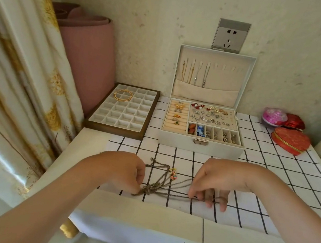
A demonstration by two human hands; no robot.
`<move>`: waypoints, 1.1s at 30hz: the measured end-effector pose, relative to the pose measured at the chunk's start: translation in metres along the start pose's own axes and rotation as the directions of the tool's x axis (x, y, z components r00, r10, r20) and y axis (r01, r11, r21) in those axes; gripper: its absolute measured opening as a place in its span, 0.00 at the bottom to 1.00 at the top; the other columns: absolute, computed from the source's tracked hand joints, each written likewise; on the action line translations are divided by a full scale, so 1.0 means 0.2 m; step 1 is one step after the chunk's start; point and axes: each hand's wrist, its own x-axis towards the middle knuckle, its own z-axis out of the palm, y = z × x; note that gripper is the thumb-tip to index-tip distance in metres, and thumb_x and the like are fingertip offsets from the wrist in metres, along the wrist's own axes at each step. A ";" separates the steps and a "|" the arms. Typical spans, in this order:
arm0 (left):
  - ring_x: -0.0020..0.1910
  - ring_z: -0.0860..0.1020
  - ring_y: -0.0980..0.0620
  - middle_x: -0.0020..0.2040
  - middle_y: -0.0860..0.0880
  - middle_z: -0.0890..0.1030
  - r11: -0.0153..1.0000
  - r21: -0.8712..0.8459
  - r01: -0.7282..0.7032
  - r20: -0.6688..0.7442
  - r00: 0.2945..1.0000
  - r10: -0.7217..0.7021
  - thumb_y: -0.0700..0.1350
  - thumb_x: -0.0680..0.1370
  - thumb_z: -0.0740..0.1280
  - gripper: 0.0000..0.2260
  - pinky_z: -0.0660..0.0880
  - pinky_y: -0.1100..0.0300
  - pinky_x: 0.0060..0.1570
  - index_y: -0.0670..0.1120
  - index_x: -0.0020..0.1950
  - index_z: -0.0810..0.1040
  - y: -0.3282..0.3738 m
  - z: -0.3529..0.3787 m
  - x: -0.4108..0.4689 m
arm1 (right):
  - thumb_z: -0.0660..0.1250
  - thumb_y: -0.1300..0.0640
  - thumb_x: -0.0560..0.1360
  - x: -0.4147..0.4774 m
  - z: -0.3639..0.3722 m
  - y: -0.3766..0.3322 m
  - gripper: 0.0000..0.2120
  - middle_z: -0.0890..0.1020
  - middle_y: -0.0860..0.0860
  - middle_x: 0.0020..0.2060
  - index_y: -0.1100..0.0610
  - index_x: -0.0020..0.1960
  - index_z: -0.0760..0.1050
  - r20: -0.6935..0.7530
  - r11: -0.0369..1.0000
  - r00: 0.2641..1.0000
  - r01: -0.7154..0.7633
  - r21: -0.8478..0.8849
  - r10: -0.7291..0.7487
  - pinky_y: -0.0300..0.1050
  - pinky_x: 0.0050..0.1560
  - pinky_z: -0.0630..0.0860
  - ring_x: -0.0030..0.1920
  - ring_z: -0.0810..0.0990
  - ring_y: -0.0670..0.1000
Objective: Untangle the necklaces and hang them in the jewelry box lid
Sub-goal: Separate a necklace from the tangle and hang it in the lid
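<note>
Item: left fingers [137, 187], curled, pinching the knotted end of the tangled necklaces [159, 181]. Right fingers [209, 199]: thumb and forefinger pinch several strands drawn out level from that knot, the other fingers hanging straight toward the cloth. Left hand [125, 170] and right hand [222, 178] sit apart, the chains taut between them. Location of the tangle: on the tabletop [271, 179], in front of the jewelry box [200, 147], near the tabletop's front edge. A small coloured charm [172, 174] lies among its loops on the side toward the box. Box lid [224, 81]: upright behind the box's trays, several hung necklaces [194, 72] on its left hooks, the hooks to the right bare. Risks, as judged: drawing the hands further apart with strands this tight would likely cinch the knot rather than loosen it, and a fine link could snap. The charm may catch in a loop and lock it. A released strand so close to the edge could slide off, away from the box. Also present: compartment tray [112, 129] left of the box, heart-shaped tins [290, 140] right of it.
</note>
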 end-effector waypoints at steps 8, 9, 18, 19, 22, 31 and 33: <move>0.46 0.74 0.58 0.51 0.59 0.77 0.970 0.045 -0.240 -0.387 0.891 0.239 0.49 0.80 0.66 0.08 0.73 0.61 0.46 0.61 0.56 0.80 0.07 0.03 0.14 | 0.75 0.61 0.73 0.02 0.00 0.00 0.08 0.88 0.46 0.39 0.52 0.50 0.86 -0.153 0.975 0.966 0.196 -0.102 -0.210 0.42 0.54 0.81 0.44 0.86 0.45; 0.48 0.74 0.58 0.52 0.58 0.76 0.954 0.074 -0.289 -0.371 0.880 0.296 0.49 0.80 0.66 0.10 0.73 0.60 0.48 0.62 0.59 0.80 0.07 0.06 0.16 | 0.75 0.60 0.72 0.03 0.01 -0.01 0.07 0.87 0.43 0.38 0.50 0.48 0.86 -0.226 0.966 0.941 0.227 -0.125 -0.251 0.38 0.49 0.79 0.41 0.85 0.41; 0.48 0.77 0.58 0.47 0.59 0.80 0.969 0.161 -0.190 -0.421 0.874 0.241 0.52 0.79 0.67 0.03 0.69 0.63 0.42 0.58 0.50 0.80 0.06 0.06 0.21 | 0.75 0.49 0.71 0.12 0.03 0.07 0.03 0.84 0.39 0.40 0.46 0.44 0.85 -0.399 0.932 0.878 0.128 -0.339 -0.266 0.38 0.45 0.76 0.43 0.80 0.39; 0.47 0.77 0.58 0.47 0.59 0.80 0.972 0.170 -0.160 -0.417 0.882 0.218 0.53 0.79 0.67 0.03 0.70 0.63 0.43 0.58 0.50 0.80 0.06 0.05 0.21 | 0.75 0.49 0.72 0.11 0.01 0.08 0.03 0.85 0.39 0.40 0.47 0.44 0.85 -0.390 0.935 0.890 0.101 -0.339 -0.237 0.41 0.48 0.79 0.44 0.81 0.39; 0.47 0.77 0.57 0.48 0.58 0.80 0.977 0.179 -0.112 -0.388 0.905 0.175 0.52 0.79 0.67 0.03 0.73 0.61 0.45 0.58 0.50 0.80 0.04 0.03 0.18 | 0.74 0.51 0.72 0.08 -0.04 0.09 0.04 0.85 0.41 0.42 0.49 0.45 0.85 -0.363 0.920 0.923 -0.028 -0.391 -0.126 0.45 0.53 0.81 0.46 0.82 0.42; 0.52 0.72 0.58 0.51 0.58 0.76 0.962 0.171 -0.214 -0.301 0.918 0.258 0.50 0.77 0.69 0.07 0.73 0.61 0.50 0.58 0.54 0.80 0.01 0.01 0.15 | 0.68 0.51 0.78 0.20 0.10 -0.04 0.12 0.79 0.42 0.47 0.39 0.60 0.77 -0.394 0.856 0.808 0.241 -0.458 -0.439 0.42 0.44 0.73 0.43 0.76 0.41; 0.52 0.70 0.59 0.50 0.59 0.74 0.952 0.172 -0.254 -0.305 0.905 0.297 0.52 0.77 0.69 0.07 0.71 0.61 0.50 0.60 0.54 0.80 0.03 0.04 0.16 | 0.70 0.48 0.77 0.23 0.12 -0.06 0.12 0.78 0.44 0.48 0.40 0.60 0.80 -0.369 0.829 0.795 0.276 -0.487 -0.481 0.44 0.47 0.74 0.47 0.77 0.44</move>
